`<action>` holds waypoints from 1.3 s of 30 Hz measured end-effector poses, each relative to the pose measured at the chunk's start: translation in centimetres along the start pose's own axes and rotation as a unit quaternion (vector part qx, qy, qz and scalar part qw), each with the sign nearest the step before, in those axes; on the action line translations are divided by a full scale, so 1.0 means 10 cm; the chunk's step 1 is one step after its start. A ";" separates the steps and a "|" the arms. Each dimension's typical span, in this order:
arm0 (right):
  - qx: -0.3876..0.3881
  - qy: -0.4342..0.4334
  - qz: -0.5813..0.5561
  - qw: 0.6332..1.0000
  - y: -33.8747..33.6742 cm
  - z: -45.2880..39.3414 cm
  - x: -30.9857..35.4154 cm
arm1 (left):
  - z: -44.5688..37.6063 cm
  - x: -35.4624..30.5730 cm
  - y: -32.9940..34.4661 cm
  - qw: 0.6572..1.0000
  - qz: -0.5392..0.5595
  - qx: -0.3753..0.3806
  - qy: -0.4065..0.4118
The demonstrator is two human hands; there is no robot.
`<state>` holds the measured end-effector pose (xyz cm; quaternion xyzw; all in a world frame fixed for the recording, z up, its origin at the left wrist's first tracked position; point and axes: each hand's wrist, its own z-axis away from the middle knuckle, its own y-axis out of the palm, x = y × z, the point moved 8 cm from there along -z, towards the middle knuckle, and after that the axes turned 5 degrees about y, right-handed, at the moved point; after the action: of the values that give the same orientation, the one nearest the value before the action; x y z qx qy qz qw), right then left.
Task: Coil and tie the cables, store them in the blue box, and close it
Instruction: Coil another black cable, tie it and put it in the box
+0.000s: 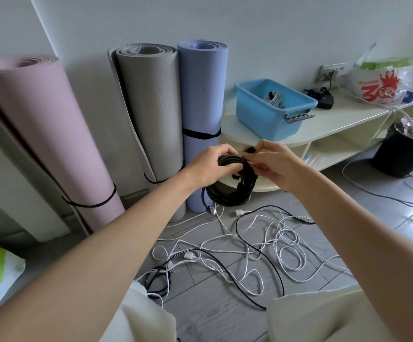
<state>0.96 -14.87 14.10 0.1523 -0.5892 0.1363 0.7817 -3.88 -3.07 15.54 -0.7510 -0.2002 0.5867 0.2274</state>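
- Black cable coil [227,191] held up in the air, in front of the low shelf [336,124], above the floor mess.
- Left hand [206,165] grips the top of the coil, fingers curled round the bundle.
- Right hand [274,161] pinches a black tie strap [249,150] at the coil's top right.
- Blue box [269,112] on the shelf, lid off, one grey coiled cable [273,97] inside.
- Loose white and black cables [249,248] tangled on the floor below the hands.
- Three rolled mats [151,107] stand against the wall.
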 end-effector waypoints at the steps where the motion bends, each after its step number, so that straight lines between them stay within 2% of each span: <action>1: 0.007 0.012 -0.007 1.000 0.00 -0.01 -0.03 | 0.00 0.00 0.01 1.000 -0.008 0.008 0.006; 6: 0.032 0.039 0.015 0.999 0.04 -0.02 -0.13 | 0.00 -0.05 0.05 0.999 -0.039 0.024 0.029; 11: 0.061 0.046 0.031 0.997 0.07 0.00 -0.15 | 0.02 -0.10 0.01 0.999 -0.002 0.002 0.043; 15: 0.111 0.097 -0.023 0.989 0.10 0.07 -0.19 | 0.04 -0.18 0.03 0.998 0.028 0.010 0.059; 21: 0.077 0.121 0.010 0.990 0.13 0.03 -0.28 | 0.04 -0.32 0.12 0.994 0.066 0.034 0.077; 23: 0.062 0.114 0.002 0.992 0.13 0.01 -0.29 | 0.03 -0.30 0.11 0.995 0.072 0.027 0.059; 25: 0.014 0.092 0.001 0.996 0.07 -0.03 -0.24 | 0.00 -0.23 0.04 0.997 0.058 0.001 0.046; 27: -0.041 0.049 0.014 0.998 -0.01 -0.07 -0.14 | -0.03 -0.12 -0.05 0.998 0.032 -0.038 0.028; 28: -0.043 0.023 0.023 0.999 -0.01 -0.07 -0.06 | -0.04 -0.08 -0.10 0.998 0.023 -0.054 0.018; 31: 0.035 -0.026 0.053 0.998 0.12 -0.04 0.07 | -0.05 0.00 -0.17 0.997 0.027 -0.072 -0.001; 33: 0.070 -0.039 0.118 0.990 0.19 -0.04 0.07 | -0.05 0.04 -0.20 0.996 0.017 -0.082 -0.014; 36: 0.064 -0.056 0.222 0.971 0.28 -0.04 0.05 | -0.06 0.08 -0.18 0.996 -0.030 -0.073 -0.027; 39: 0.047 -0.074 0.273 0.958 0.32 -0.06 0.06 | -0.07 0.14 -0.17 0.996 -0.059 -0.046 -0.050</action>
<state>0.36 -11.71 14.75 0.0318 -0.6576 0.3601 0.6610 -2.96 -0.92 15.55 -0.7171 -0.2817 0.5996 0.2165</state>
